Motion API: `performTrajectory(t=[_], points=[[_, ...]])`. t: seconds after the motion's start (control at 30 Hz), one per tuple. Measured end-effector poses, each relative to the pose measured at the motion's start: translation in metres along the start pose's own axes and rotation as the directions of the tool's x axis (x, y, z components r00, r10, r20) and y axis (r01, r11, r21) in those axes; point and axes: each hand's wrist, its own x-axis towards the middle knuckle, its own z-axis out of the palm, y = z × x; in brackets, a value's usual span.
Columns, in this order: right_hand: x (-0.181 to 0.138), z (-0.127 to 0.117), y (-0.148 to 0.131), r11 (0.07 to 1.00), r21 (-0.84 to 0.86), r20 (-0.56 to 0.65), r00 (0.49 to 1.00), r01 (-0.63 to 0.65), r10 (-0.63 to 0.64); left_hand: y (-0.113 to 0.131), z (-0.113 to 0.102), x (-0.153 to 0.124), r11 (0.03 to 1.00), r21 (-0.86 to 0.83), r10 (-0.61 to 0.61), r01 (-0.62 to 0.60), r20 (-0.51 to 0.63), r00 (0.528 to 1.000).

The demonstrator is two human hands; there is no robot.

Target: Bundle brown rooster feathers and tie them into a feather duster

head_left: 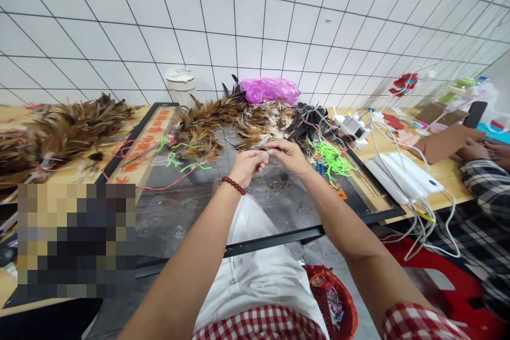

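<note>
Fingertips of my left hand (pixel 247 166), which has a beaded bracelet (pixel 234 186) at the wrist, are pinched close to those of my right hand (pixel 290 156). Both hands are closed over the glass tabletop (pixel 207 207); whatever lies between the fingers is too small to make out. Just beyond them lies a pile of loose brown feathers (pixel 253 130), with black feathers (pixel 313 119) to its right. A brown feather strand (pixel 211 117) curves along the left side. Bright green strings (pixel 330 158) lie right of my right hand, and thin red cord (pixel 171 187) lies to the left.
A pink plastic bag (pixel 271 90) and a white lidded cup (pixel 180 85) stand by the tiled wall. At right are white power strips (pixel 402 175) with cables and another person's hand (pixel 473 149) at brown sheet material (pixel 442 143). More feathers (pixel 79 122) lie left; a red bin (pixel 350 308) sits below.
</note>
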Motion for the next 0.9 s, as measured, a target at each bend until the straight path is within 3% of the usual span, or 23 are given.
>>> performTrajectory(t=[0.1, 0.23, 0.33, 0.4, 0.5, 0.63, 0.73, 0.83, 0.9], points=[[0.001, -0.001, -0.003, 0.999, 0.006, 0.046, 0.998, 0.031, -0.032, 0.004, 0.0, -0.003, 0.998, -0.006, -0.058, 0.059, 0.078, 0.995], [0.002, 0.002, -0.006, 0.99, -0.126, 0.014, 0.998, 0.067, -0.066, 0.008, 0.0, -0.005, 0.99, 0.134, 0.026, -0.037, 0.08, 0.996], [0.002, 0.002, -0.006, 0.973, -0.231, -0.07, 0.997, 0.01, -0.027, 0.011, -0.003, -0.002, 0.974, 0.196, 0.127, -0.114, -0.054, 0.99], [0.0, 0.001, -0.003, 0.93, -0.36, -0.087, 0.995, -0.076, 0.048, 0.013, -0.007, 0.0, 0.981, 0.124, 0.17, -0.149, -0.182, 0.968], [-0.005, 0.001, 0.002, 0.793, -0.593, 0.023, 0.982, -0.139, 0.189, 0.017, -0.012, 0.004, 0.982, -0.009, 0.177, -0.191, -0.336, 0.925], [-0.009, 0.011, 0.007, 0.678, -0.722, 0.086, 0.955, -0.137, 0.285, 0.016, -0.015, 0.007, 0.976, -0.102, 0.139, -0.193, -0.39, 0.91], [-0.006, 0.016, 0.006, 0.761, -0.61, 0.038, 0.952, -0.219, 0.304, 0.013, -0.015, 0.007, 0.978, -0.127, 0.102, -0.163, -0.389, 0.915], [-0.002, 0.018, 0.004, 0.899, -0.293, -0.052, 0.944, -0.326, 0.326, 0.009, -0.011, 0.007, 0.983, -0.123, 0.087, -0.14, -0.365, 0.927], [0.0, 0.019, 0.002, 0.925, -0.076, -0.089, 0.927, -0.371, 0.364, 0.005, -0.008, 0.007, 0.986, -0.108, 0.083, -0.126, -0.337, 0.938]])
